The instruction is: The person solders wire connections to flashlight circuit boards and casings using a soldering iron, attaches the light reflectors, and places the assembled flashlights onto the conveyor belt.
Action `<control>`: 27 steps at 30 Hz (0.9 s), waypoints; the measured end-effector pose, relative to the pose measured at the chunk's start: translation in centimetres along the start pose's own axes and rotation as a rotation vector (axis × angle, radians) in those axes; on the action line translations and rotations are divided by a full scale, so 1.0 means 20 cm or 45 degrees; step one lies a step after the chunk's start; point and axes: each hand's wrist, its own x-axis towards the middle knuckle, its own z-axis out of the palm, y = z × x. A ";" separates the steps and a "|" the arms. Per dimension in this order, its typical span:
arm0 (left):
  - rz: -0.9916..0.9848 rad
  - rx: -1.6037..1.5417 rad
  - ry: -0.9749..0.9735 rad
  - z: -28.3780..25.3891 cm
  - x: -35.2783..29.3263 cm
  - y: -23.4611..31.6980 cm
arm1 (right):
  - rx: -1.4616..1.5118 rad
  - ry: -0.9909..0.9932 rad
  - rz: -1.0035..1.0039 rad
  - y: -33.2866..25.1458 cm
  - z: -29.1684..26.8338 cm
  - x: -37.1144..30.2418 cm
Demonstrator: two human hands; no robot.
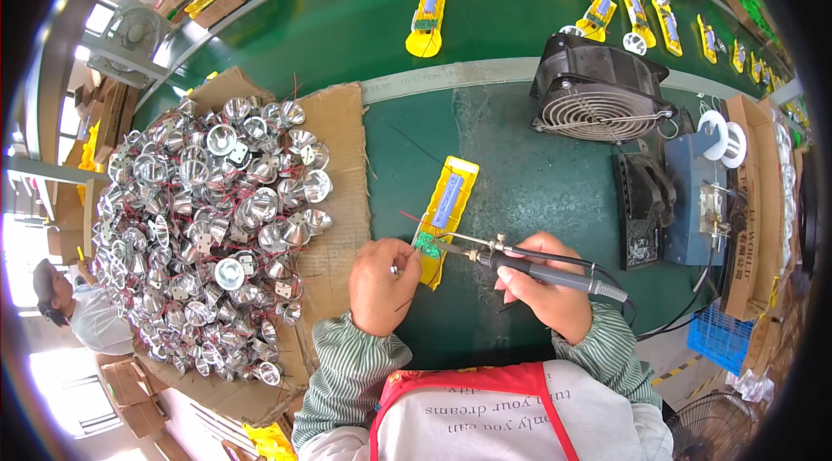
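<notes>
Broadly, a heap of reflectors [208,227] fills the cardboard at left; the yellow shell [448,211] lies on the green mat [537,192]. Right hand [546,288] grips the iron [529,268] closed; left hand [381,283] pinches a wire at the board [425,243]. Keep the tip steady, briefly.

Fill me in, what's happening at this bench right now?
A person is soldering. The right hand holds a soldering iron with its tip at the small green circuit board in a yellow housing on the green bench. The left hand steadies that end, pinching thin red wires. A heap of silver reflector cups lies on cardboard to the left; a small fan sits behind, and more yellow housings ride the belt beyond.
</notes>
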 end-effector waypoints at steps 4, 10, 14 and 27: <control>0.011 0.000 -0.001 -0.01 0.00 0.00 | 0.015 0.002 0.003 -0.01 -0.02 -0.02; 0.019 -0.054 -0.118 -0.04 0.00 0.00 | 0.084 0.025 -0.015 -0.01 -0.02 -0.04; 0.023 -0.032 -0.108 -0.04 0.00 0.01 | 0.060 0.012 -0.029 0.00 -0.02 -0.04; 0.054 0.015 -0.103 -0.02 0.01 0.00 | 0.069 -0.013 0.008 0.03 0.01 -0.01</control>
